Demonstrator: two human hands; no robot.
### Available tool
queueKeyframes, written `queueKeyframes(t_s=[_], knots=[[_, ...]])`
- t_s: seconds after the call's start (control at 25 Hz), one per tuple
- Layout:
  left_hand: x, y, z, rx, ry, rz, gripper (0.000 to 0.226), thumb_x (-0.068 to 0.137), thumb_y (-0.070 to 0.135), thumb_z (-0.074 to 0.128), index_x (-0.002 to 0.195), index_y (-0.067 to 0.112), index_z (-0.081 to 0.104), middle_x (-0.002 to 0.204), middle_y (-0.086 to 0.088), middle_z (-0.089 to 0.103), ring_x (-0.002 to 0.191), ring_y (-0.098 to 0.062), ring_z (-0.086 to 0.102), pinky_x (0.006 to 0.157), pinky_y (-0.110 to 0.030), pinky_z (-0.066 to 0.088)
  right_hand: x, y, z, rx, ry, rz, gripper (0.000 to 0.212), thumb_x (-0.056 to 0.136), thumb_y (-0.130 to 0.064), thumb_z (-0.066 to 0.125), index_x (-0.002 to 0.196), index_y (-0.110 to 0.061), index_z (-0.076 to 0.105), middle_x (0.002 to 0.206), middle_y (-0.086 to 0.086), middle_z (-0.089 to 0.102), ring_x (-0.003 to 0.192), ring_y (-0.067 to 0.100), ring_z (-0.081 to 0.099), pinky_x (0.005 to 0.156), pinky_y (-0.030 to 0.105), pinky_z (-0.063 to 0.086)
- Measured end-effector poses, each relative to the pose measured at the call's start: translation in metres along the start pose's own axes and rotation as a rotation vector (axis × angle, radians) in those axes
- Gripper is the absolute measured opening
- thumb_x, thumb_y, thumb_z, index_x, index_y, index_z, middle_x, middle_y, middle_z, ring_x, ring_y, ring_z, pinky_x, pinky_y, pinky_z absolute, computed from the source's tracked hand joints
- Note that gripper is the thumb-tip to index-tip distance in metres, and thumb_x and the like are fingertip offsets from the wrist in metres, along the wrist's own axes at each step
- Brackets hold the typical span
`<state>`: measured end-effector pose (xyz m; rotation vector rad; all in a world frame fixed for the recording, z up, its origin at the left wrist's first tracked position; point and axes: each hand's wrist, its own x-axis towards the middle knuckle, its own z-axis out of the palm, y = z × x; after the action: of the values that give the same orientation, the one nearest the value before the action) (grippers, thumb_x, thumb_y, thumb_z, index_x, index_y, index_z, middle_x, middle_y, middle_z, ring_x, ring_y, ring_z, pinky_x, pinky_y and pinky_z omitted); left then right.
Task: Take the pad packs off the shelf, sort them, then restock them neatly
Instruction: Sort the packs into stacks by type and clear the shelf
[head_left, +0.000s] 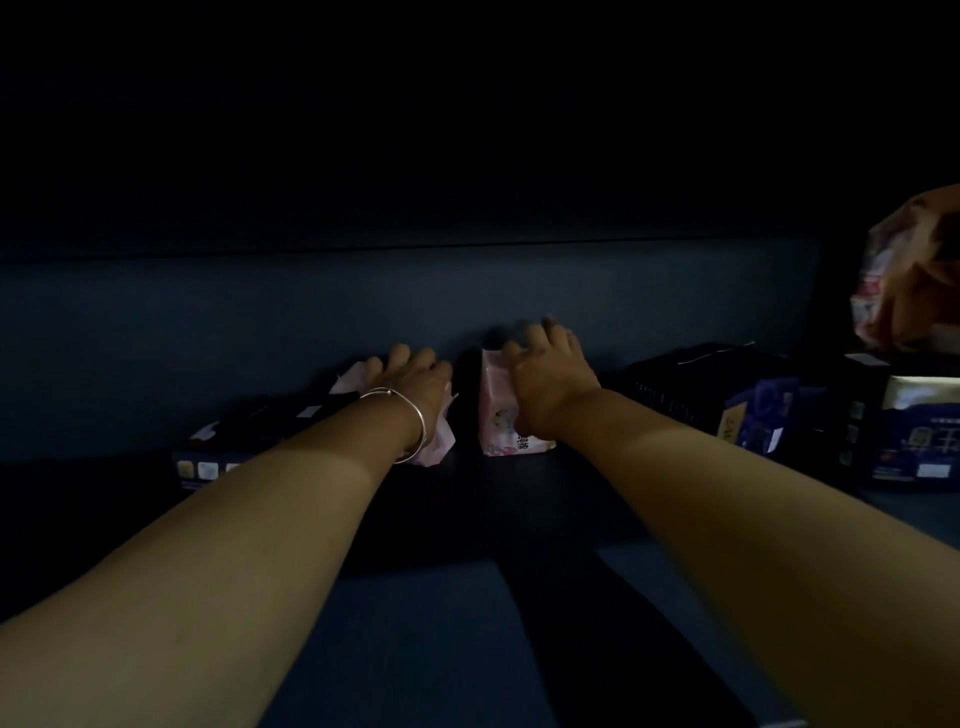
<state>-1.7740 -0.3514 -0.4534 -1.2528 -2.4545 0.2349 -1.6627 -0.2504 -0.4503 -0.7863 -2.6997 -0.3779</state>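
Both my arms reach deep into a dark shelf (467, 519). My left hand (415, 379), with a silver bangle at the wrist, lies on top of a pink-and-white pad pack (436, 441) at the back. My right hand (550, 374) grips a second pink pad pack (496, 415), which stands upright just to the right of the first; its fingers curl over the pack's top. A narrow gap separates the two pink packs. How the left fingers lie is hard to tell in the dim light.
A dark blue pack (218, 457) lies flat left of my left hand. More dark blue packs (753, 410) (914, 436) sit at the right. A pinkish-orange bag (909, 280) rises at the far right. The shelf's back wall (363, 301) is close behind the hands.
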Motion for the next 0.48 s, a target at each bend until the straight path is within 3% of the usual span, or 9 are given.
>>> queueKeyframes(t_s=[0.08, 0.24, 0.48], knots=[[-0.002, -0.001, 0.000, -0.012, -0.003, 0.008, 0.070, 0.064, 0.007, 0.073, 0.121, 0.019, 0.035, 0.130, 0.002, 0.039, 0.125, -0.025, 0.030, 0.099, -0.039, 0.032, -0.001, -0.003, -0.001, 0.057, -0.037, -0.012, 0.080, 0.080, -0.024, 0.071, 0.141, -0.008, 0.022, 0.148, 0.016, 0.025, 0.140, 0.038, 0.017, 0.118, 0.048, 0.013], [-0.008, 0.001, -0.003, 0.020, 0.031, 0.048, 0.077, 0.064, 0.017, 0.079, 0.125, 0.019, 0.033, 0.129, 0.002, 0.039, 0.125, -0.023, 0.031, 0.099, -0.039, 0.032, -0.015, -0.002, -0.002, -0.006, -0.044, 0.019, 0.097, 0.069, -0.036, 0.079, 0.141, -0.014, 0.019, 0.138, 0.013, 0.029, 0.129, 0.034, 0.026, 0.106, 0.048, 0.033], [-0.020, 0.010, -0.005, 0.139, 0.204, 0.154, 0.057, 0.075, 0.037, 0.069, 0.120, 0.017, 0.041, 0.127, -0.001, 0.038, 0.122, -0.023, 0.033, 0.095, -0.038, 0.030, -0.039, -0.016, 0.003, -0.081, 0.076, -0.028, 0.067, 0.080, -0.030, 0.067, 0.134, -0.015, 0.031, 0.135, 0.010, 0.036, 0.125, 0.032, 0.032, 0.103, 0.050, 0.028]])
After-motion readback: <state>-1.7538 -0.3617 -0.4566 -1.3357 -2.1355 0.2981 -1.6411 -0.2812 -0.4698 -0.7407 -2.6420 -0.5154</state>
